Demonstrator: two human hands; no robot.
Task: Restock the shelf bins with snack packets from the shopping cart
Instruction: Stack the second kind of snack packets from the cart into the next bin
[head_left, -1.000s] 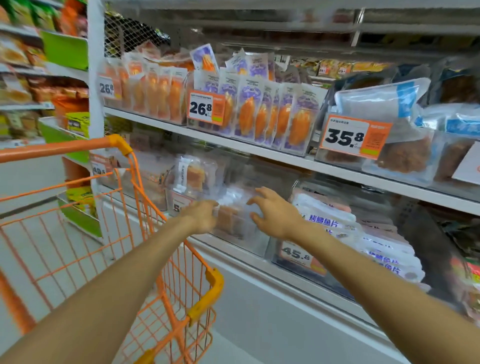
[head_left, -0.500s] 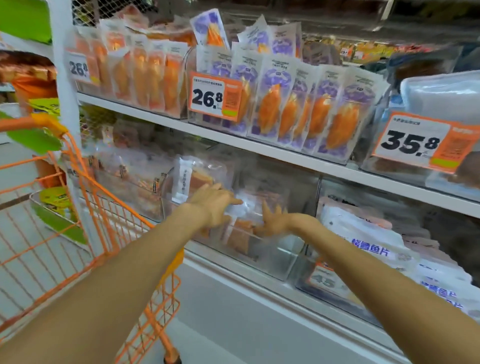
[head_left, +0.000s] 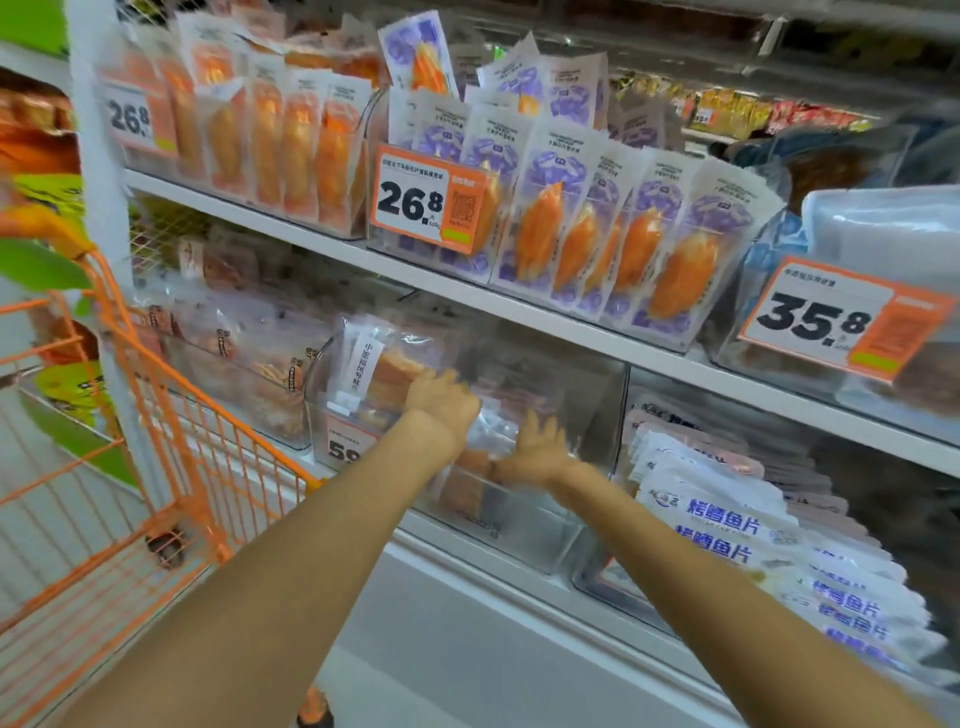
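Observation:
Both my hands reach into a clear plastic bin (head_left: 524, 530) on the lower shelf. My left hand (head_left: 441, 402) rests against an upright clear snack packet (head_left: 379, 364) with a white label and orange-brown contents. My right hand (head_left: 537, 449), fingers spread upward, presses on a crinkled clear packet (head_left: 491, 434) lying between the two hands. More of the same packets stand low in the bin under my wrists. The orange shopping cart (head_left: 171, 415) stands to the left, its basket edge beside my left forearm; its contents are out of view.
The upper shelf (head_left: 467, 291) holds bins of purple-white packets (head_left: 613, 228) and orange packets (head_left: 291, 140), with price tags 26.8 and 35.8 (head_left: 831, 317). White-and-blue packets (head_left: 727, 525) fill the bin to the right. A "59" price tag (head_left: 343, 449) hangs on my bin.
The view has moved closer to the shelf. Both hands have pushed deeper into the clear bin, the left one rising toward the upright labelled packet, the right one opening its fingers upward.

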